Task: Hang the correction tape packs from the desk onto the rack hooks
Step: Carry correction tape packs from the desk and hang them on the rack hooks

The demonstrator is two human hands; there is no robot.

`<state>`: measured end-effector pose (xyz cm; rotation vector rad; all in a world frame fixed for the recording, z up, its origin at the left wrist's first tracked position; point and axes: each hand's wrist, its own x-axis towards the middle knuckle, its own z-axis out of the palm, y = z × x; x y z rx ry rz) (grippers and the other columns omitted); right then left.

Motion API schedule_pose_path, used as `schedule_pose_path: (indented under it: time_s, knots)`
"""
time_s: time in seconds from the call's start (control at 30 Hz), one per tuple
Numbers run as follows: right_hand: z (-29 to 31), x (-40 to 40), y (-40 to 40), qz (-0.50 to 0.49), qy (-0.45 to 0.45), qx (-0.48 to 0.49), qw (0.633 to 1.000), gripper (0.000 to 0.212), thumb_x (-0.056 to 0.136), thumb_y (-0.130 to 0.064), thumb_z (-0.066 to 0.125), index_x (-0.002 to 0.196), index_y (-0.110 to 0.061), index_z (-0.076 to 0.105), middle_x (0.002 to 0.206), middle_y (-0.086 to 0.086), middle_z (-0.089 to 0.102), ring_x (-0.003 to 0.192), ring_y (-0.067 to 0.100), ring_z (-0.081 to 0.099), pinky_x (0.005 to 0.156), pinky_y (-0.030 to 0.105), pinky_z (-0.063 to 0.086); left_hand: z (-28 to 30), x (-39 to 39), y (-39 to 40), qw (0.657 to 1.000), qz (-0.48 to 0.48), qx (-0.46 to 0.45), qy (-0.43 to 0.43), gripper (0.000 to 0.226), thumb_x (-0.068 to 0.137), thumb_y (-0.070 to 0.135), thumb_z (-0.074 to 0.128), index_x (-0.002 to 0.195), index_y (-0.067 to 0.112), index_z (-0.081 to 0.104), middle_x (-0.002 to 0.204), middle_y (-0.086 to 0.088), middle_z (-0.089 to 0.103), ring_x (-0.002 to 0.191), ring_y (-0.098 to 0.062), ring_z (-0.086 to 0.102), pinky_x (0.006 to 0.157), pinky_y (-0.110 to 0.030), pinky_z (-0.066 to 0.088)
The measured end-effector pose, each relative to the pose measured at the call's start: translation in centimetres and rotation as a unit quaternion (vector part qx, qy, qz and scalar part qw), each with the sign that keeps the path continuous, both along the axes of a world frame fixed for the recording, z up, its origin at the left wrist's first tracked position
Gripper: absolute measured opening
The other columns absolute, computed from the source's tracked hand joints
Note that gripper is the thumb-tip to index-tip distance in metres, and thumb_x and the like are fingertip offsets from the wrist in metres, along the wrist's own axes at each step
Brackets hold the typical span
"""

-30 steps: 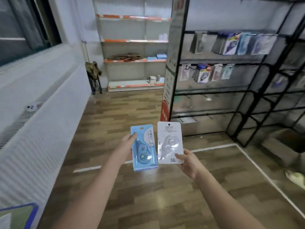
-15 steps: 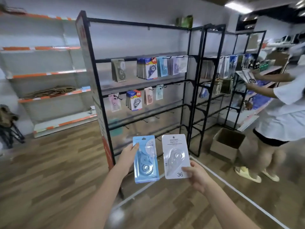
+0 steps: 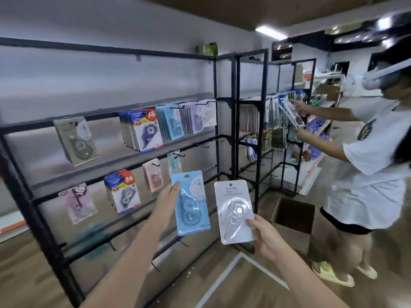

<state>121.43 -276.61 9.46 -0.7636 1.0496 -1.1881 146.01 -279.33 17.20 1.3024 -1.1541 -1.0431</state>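
Black metal rack [image 3: 233,121] stands on wood-plank floor [image 3: 26,274].

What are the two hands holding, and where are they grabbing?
The left hand holds the blue pack by its left edge. The right hand holds the white pack at its bottom right corner.

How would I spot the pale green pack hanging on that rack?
Start at the black metal rack facing the person, and find its second row of hooks. The pale green correction tape pack hangs alone there, just above the blue pack in the left hand. Its left neighbour is pink.
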Motion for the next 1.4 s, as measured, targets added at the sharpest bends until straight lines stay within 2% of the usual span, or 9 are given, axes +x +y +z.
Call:
schedule_pose_path:
  time_s: [0.1,0.23,0.3,0.37,0.53,0.6,0.7,1.0,1.4]
  knots:
    - [0.7,-1.5,-7.6,0.008,0.012,-0.042,0.999,0.017,0.097,-0.008,0.049,0.112,-0.008,0.058,0.102,0.01,0.071,0.091,0.025,0.066,0.074,0.034,0.054,1.7,-1.5,-7.4,0.999,0.021,-0.021,-0.024,0.032,0.101,0.039,0.042,0.107,0.015,0.062,0.105,-0.006,0.07,0.098,-0.026,0.067,0.094,-0.047,0.05]
    - [2.6,-2.9,-16.7,0.037,0.017,-0.082,0.996,0.016,0.099,-0.011,0.048,0.11,-0.013,0.06,0.102,0.007,0.071,0.094,0.023,0.065,0.074,0.032,0.051,4.6,-3.3,-15.6,0.995,0.07,-0.054,-0.037,0.036,0.1,0.044,0.04,0.102,0.017,0.063,0.094,-0.002,0.071,0.085,-0.02,0.068,0.073,-0.022,0.056]
    - [3.7,-3.4,-21.0,0.058,0.007,-0.103,0.993,0.018,0.099,-0.012,0.047,0.11,-0.013,0.06,0.102,0.006,0.071,0.093,0.023,0.066,0.074,0.032,0.052,5.4,-3.3,-19.9,0.992,0.095,-0.076,-0.033,0.044,0.091,0.059,0.046,0.098,0.02,0.064,0.099,-0.004,0.072,0.093,-0.031,0.068,0.088,-0.045,0.054]
    - [4.7,-3.7,-24.6,0.075,-0.004,-0.121,0.99,0.019,0.099,-0.013,0.046,0.112,-0.012,0.06,0.105,0.007,0.071,0.093,0.022,0.067,0.075,0.031,0.053,5.7,-2.7,-24.1,0.986,0.129,-0.103,-0.026,0.046,0.09,0.06,0.047,0.091,0.016,0.06,0.098,-0.006,0.068,0.092,-0.034,0.066,0.091,-0.05,0.05]
    - [5.2,-2.1,-32.9,0.126,-0.001,-0.144,0.982,0.021,0.098,-0.015,0.048,0.114,-0.011,0.06,0.106,0.006,0.071,0.091,0.018,0.068,0.077,0.03,0.052,10.3,-3.8,-29.6,0.957,0.231,-0.145,-0.101,0.035,0.102,0.041,0.035,0.082,0.017,0.049,0.072,-0.001,0.047,0.062,-0.009,0.043,0.051,-0.01,0.038]
    - [5.2,-1.2,-36.3,0.144,0.002,-0.15,0.978,0.021,0.098,-0.015,0.048,0.115,-0.012,0.06,0.104,0.004,0.073,0.091,0.016,0.069,0.076,0.029,0.053,10.9,-3.5,-32.1,0.942,0.264,-0.166,-0.122,0.037,0.103,0.038,0.034,0.072,0.019,0.041,0.064,0.003,0.038,0.056,-0.007,0.034,0.043,-0.013,0.032]
    - [5.0,0.0,-40.4,0.156,-0.013,-0.148,0.977,0.019,0.098,-0.013,0.047,0.11,-0.013,0.062,0.095,0.001,0.075,0.084,0.012,0.07,0.069,0.024,0.056,11.3,-2.9,-34.6,0.92,0.307,-0.207,-0.131,0.043,0.103,0.037,0.037,0.064,0.018,0.032,0.059,0.004,0.031,0.053,-0.009,0.029,0.048,-0.023,0.025]
    - [4.0,2.1,-48.5,0.208,-0.059,-0.1,0.971,0.018,0.095,-0.012,0.05,0.107,-0.017,0.063,0.094,0.0,0.075,0.084,0.015,0.07,0.065,0.026,0.056,10.4,-3.6,-35.7,0.856,0.424,-0.201,-0.22,0.043,0.102,0.03,0.039,0.063,0.013,0.04,0.055,0.006,0.041,0.043,0.012,0.045,0.046,-0.007,0.036]
    - [4.7,-0.5,-53.7,0.275,-0.108,-0.08,0.952,0.018,0.095,-0.008,0.048,0.108,-0.009,0.061,0.088,0.002,0.075,0.077,0.013,0.072,0.062,0.023,0.058,10.4,-0.5,-41.0,0.844,0.479,-0.13,-0.202,0.037,0.102,0.036,0.04,0.07,0.017,0.046,0.069,-0.004,0.053,0.062,-0.015,0.05,0.055,-0.027,0.037]
